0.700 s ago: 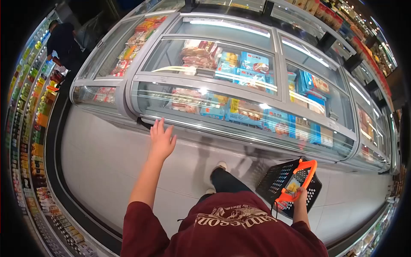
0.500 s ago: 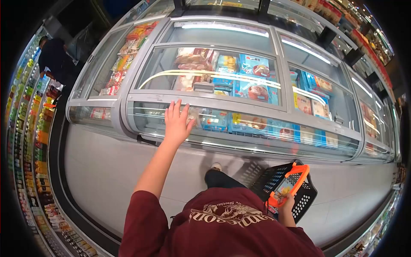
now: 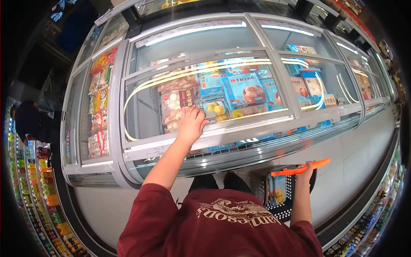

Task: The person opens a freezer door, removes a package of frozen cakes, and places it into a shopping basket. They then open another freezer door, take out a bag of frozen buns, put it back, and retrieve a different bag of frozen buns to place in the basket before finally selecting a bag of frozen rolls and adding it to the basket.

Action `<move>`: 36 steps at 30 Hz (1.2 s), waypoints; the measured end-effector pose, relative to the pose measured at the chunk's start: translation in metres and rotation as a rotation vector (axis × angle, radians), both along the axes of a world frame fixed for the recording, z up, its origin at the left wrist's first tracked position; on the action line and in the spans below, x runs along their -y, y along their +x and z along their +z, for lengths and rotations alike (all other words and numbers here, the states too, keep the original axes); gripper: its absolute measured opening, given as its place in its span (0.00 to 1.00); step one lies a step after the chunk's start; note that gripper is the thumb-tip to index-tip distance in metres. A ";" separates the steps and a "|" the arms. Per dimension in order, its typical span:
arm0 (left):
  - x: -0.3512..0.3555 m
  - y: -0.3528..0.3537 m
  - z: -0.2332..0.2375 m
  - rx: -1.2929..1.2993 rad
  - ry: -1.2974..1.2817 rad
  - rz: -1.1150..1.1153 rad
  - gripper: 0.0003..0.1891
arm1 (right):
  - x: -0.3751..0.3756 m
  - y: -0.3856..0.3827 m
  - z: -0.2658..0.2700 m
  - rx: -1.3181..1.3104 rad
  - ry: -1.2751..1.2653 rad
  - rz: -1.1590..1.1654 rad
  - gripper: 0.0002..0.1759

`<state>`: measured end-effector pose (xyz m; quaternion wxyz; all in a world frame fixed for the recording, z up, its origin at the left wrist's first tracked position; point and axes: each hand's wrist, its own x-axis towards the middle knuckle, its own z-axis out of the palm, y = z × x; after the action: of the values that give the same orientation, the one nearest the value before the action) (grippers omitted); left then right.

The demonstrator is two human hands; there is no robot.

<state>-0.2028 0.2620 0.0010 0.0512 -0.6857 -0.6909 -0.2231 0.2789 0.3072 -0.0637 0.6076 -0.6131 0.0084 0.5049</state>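
My left hand (image 3: 192,122) is at the front part of the glass lid (image 3: 150,98) of a chest freezer, its fingers curled where the lid's handle was; what they hold is hidden. Under the glass lie a clear bag of white buns (image 3: 173,103), a blue bag (image 3: 246,91) and several other frozen packs. At the right my right hand (image 3: 305,170) is wrapped round the orange handle (image 3: 319,163) of a black shopping basket (image 3: 284,213). A blue and yellow pack (image 3: 279,190) shows in the basket.
Another freezer section (image 3: 99,100) with colourful bags adjoins at the left. A person in dark clothes (image 3: 32,122) stands at the far left by bottle shelves (image 3: 32,184). More product shelves (image 3: 376,214) run along the lower right. Pale floor tiles (image 3: 342,171) lie beside the freezer.
My left hand has moved from the freezer's front rim onto the lid's front part, its fingers now curled. The freezer looks nearer. The basket's handle has swung to point right.
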 end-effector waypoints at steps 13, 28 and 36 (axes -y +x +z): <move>-0.185 -0.135 -0.016 0.102 0.176 -0.081 0.12 | 0.017 -0.084 0.040 0.112 -0.066 -0.122 0.07; -0.191 -0.079 -0.008 -0.292 0.181 0.253 0.27 | 0.023 -0.143 0.019 -0.201 -0.061 0.050 0.09; 0.124 0.234 -0.054 0.288 0.306 -0.589 0.16 | 0.138 0.023 0.017 -0.044 0.074 0.681 0.17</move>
<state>0.0308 0.1378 -0.0528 -0.0110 -0.8013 -0.4226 -0.4234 0.3018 0.1694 -0.0467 0.4258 -0.5472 -0.2019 0.6918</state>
